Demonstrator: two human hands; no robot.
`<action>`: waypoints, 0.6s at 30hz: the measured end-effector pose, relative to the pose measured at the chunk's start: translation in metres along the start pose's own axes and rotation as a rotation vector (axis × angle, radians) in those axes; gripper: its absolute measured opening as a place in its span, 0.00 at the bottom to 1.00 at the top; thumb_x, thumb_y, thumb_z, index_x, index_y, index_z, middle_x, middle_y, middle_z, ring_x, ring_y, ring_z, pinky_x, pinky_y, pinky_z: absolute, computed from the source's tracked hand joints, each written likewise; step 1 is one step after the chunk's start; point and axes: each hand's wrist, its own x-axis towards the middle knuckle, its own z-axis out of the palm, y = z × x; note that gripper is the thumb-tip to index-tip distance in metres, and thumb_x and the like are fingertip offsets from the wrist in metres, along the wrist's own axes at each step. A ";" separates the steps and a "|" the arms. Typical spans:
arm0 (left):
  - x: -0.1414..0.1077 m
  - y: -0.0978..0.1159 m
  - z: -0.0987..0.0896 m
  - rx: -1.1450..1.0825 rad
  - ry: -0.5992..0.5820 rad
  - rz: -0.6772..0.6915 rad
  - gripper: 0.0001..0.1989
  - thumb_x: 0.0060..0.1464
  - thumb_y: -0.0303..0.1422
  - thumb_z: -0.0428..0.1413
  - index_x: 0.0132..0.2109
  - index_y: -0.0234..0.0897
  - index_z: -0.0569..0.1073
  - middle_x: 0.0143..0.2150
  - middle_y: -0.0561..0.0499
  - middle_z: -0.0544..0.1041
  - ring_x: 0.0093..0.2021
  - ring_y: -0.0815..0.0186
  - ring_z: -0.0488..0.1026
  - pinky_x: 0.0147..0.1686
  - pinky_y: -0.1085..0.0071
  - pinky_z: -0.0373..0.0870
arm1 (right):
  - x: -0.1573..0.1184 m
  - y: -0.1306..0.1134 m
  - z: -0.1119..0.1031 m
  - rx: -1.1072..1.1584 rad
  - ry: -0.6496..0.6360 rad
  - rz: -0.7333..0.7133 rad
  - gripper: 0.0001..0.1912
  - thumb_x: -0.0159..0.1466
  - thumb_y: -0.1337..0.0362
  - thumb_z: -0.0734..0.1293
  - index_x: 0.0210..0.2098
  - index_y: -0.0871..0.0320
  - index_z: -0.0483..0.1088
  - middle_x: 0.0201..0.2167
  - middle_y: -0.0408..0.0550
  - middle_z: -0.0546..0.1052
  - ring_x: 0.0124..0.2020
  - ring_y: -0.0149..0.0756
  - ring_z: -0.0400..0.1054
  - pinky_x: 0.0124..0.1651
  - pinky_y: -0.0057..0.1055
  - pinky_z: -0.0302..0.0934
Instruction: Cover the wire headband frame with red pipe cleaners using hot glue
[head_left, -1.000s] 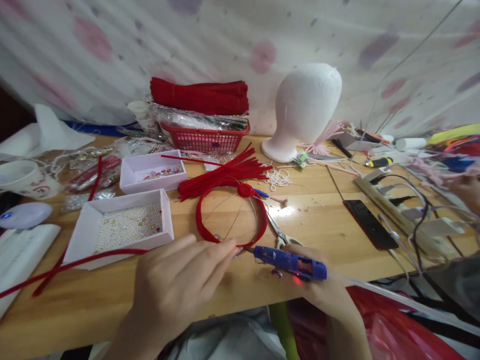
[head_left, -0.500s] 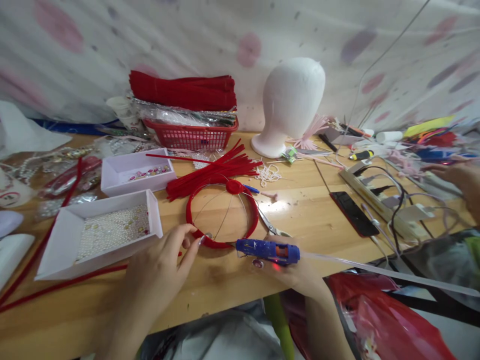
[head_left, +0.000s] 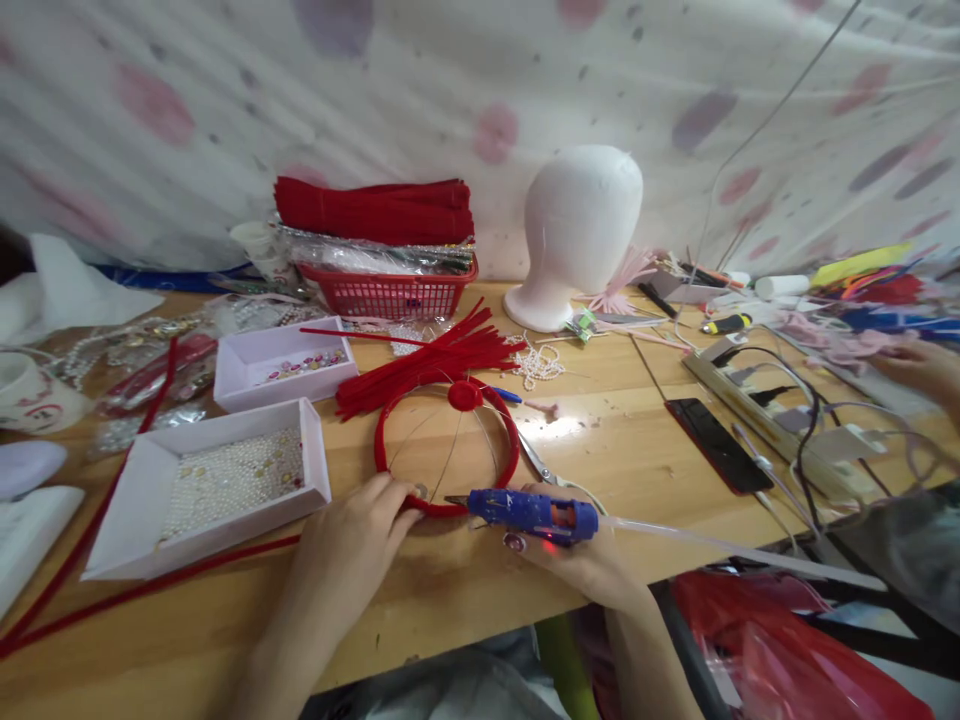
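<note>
A red fuzzy-wrapped ring [head_left: 512, 455] with thin wires across it and a red round disc [head_left: 466, 394] at its far side lies before me. My left hand [head_left: 379, 520] is closed on the near-left part of the ring, by a small greyish round piece. In my right hand [head_left: 574, 560] is a blue hot glue gun [head_left: 517, 510], a clear glue stick trailing from its back and a red light glowing on it. Its nozzle points left, over the near edge of the ring. Scissors [head_left: 546, 470] lie just beyond my right hand, partly covered.
Red pipe cleaners [head_left: 435, 360] lie behind the ring. White boxes of pearls [head_left: 225, 480] and gems [head_left: 289, 365] stand left. Behind are a red basket [head_left: 397, 295] and a white foam head [head_left: 581, 225]. A phone [head_left: 716, 445], a power strip [head_left: 765, 425] and another person's hand [head_left: 919, 365] are right.
The glue gun's nozzle has shifted slightly left and now extends over the ring's inside edge. My left fingers have drawn closer together on the ring. The camera view has tilted up a little.
</note>
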 end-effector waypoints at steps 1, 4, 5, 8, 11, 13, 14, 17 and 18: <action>0.001 0.003 -0.002 0.015 -0.026 -0.018 0.09 0.66 0.30 0.52 0.46 0.41 0.77 0.44 0.49 0.82 0.42 0.53 0.82 0.34 0.63 0.72 | 0.000 0.002 -0.001 0.009 0.021 0.000 0.14 0.52 0.53 0.77 0.30 0.56 0.77 0.26 0.45 0.78 0.28 0.37 0.71 0.29 0.30 0.66; 0.005 0.014 -0.005 0.042 -0.060 -0.052 0.09 0.67 0.30 0.51 0.45 0.39 0.76 0.44 0.47 0.82 0.44 0.52 0.81 0.35 0.62 0.73 | 0.001 0.010 -0.003 0.031 0.110 0.016 0.18 0.50 0.49 0.78 0.31 0.55 0.77 0.29 0.47 0.80 0.31 0.41 0.75 0.34 0.34 0.71; 0.007 0.018 -0.005 0.039 -0.060 -0.057 0.09 0.67 0.30 0.50 0.45 0.39 0.76 0.44 0.47 0.82 0.45 0.51 0.81 0.36 0.62 0.73 | 0.003 0.012 -0.004 0.041 0.129 0.021 0.19 0.50 0.47 0.78 0.31 0.55 0.77 0.29 0.47 0.81 0.31 0.42 0.75 0.35 0.35 0.72; 0.015 0.033 -0.003 -0.007 -0.045 -0.082 0.10 0.68 0.30 0.49 0.46 0.38 0.76 0.45 0.46 0.81 0.47 0.51 0.80 0.37 0.61 0.74 | 0.012 0.010 -0.005 0.068 0.139 0.018 0.22 0.51 0.43 0.76 0.33 0.55 0.78 0.31 0.49 0.83 0.33 0.44 0.77 0.40 0.39 0.74; 0.020 0.045 0.003 -0.099 -0.020 -0.107 0.14 0.68 0.27 0.48 0.55 0.37 0.73 0.50 0.44 0.81 0.48 0.53 0.80 0.41 0.60 0.75 | 0.019 0.003 -0.006 0.083 0.157 0.001 0.25 0.53 0.42 0.75 0.38 0.55 0.79 0.37 0.51 0.84 0.39 0.48 0.78 0.47 0.42 0.73; 0.021 0.048 0.007 -0.183 -0.005 -0.076 0.19 0.67 0.25 0.48 0.62 0.37 0.67 0.53 0.44 0.80 0.49 0.55 0.80 0.44 0.60 0.75 | 0.017 0.000 -0.007 0.075 0.197 -0.006 0.24 0.53 0.42 0.75 0.38 0.55 0.79 0.37 0.52 0.83 0.39 0.49 0.78 0.46 0.42 0.73; 0.020 0.047 0.009 -0.219 0.002 -0.049 0.21 0.66 0.24 0.48 0.64 0.38 0.65 0.54 0.44 0.79 0.50 0.55 0.80 0.46 0.60 0.75 | 0.014 0.000 -0.008 0.070 0.232 -0.009 0.23 0.54 0.43 0.75 0.37 0.55 0.78 0.36 0.51 0.83 0.38 0.49 0.78 0.45 0.41 0.73; 0.016 0.039 0.015 -0.235 0.047 -0.003 0.21 0.65 0.25 0.50 0.64 0.38 0.66 0.54 0.44 0.79 0.49 0.55 0.80 0.45 0.60 0.76 | 0.001 0.005 -0.012 0.075 0.377 -0.034 0.19 0.55 0.47 0.75 0.34 0.55 0.75 0.35 0.49 0.81 0.37 0.44 0.76 0.44 0.36 0.71; 0.014 0.035 0.017 -0.215 0.076 -0.004 0.20 0.65 0.25 0.50 0.62 0.38 0.68 0.53 0.44 0.79 0.48 0.55 0.80 0.44 0.60 0.77 | -0.003 0.006 -0.013 0.071 0.410 -0.052 0.17 0.56 0.47 0.75 0.34 0.54 0.75 0.34 0.48 0.81 0.37 0.43 0.75 0.43 0.34 0.71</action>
